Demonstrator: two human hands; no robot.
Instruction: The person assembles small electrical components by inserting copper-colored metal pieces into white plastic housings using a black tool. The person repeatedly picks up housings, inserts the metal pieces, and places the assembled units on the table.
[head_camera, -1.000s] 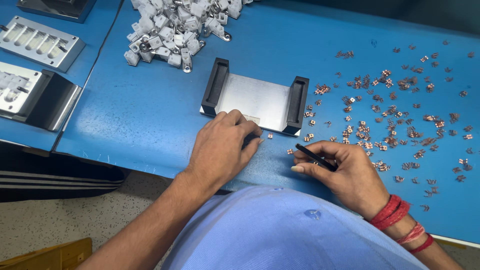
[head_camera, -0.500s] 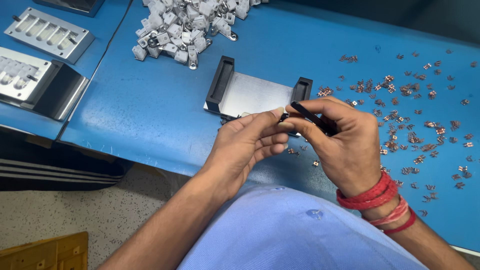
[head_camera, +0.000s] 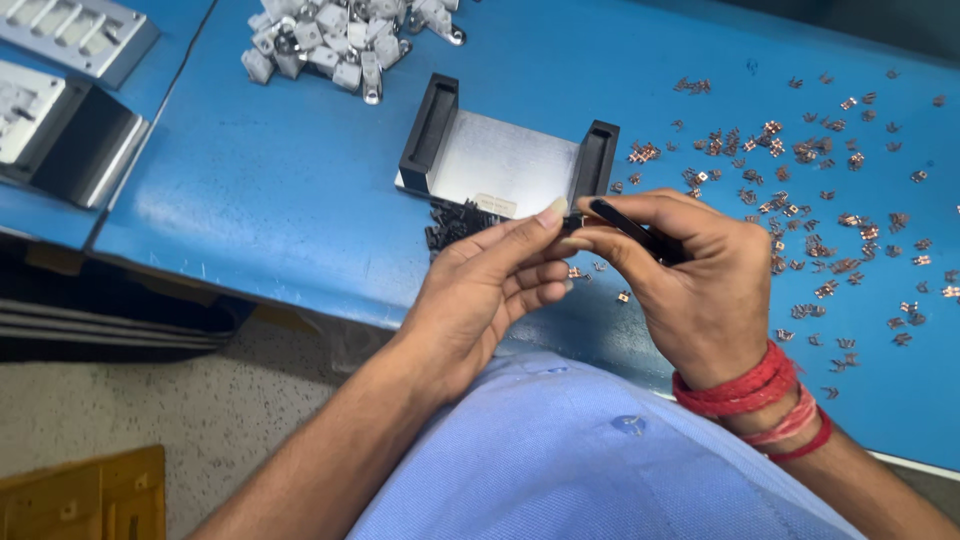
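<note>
Left hand: my left hand (head_camera: 480, 290) is raised over the near edge of the blue table (head_camera: 280, 190), fingers drawn together, thumb and forefinger pinched at the tip of the tweezers — whatever sits between them is too small to tell.
Right hand: my right hand (head_camera: 690, 280) grips a pair of black tweezers (head_camera: 630, 228), closed around the shaft, the points aimed left into my left fingertips.
Wrist: red thread bands (head_camera: 745, 385) wrap my right wrist.
Fixture: a grey metal plate with two black end blocks (head_camera: 505, 160) lies flat just beyond my hands.
Black bits: a small heap of dark parts (head_camera: 455, 220) sits against the fixture's near edge, just beside my left fingers.
Copper clips: small copper pieces (head_camera: 800, 190) lie scattered over the table to my right.
White parts: a pile of pale plastic housings (head_camera: 330, 45) lies at the far edge — well apart from my hands.
</note>
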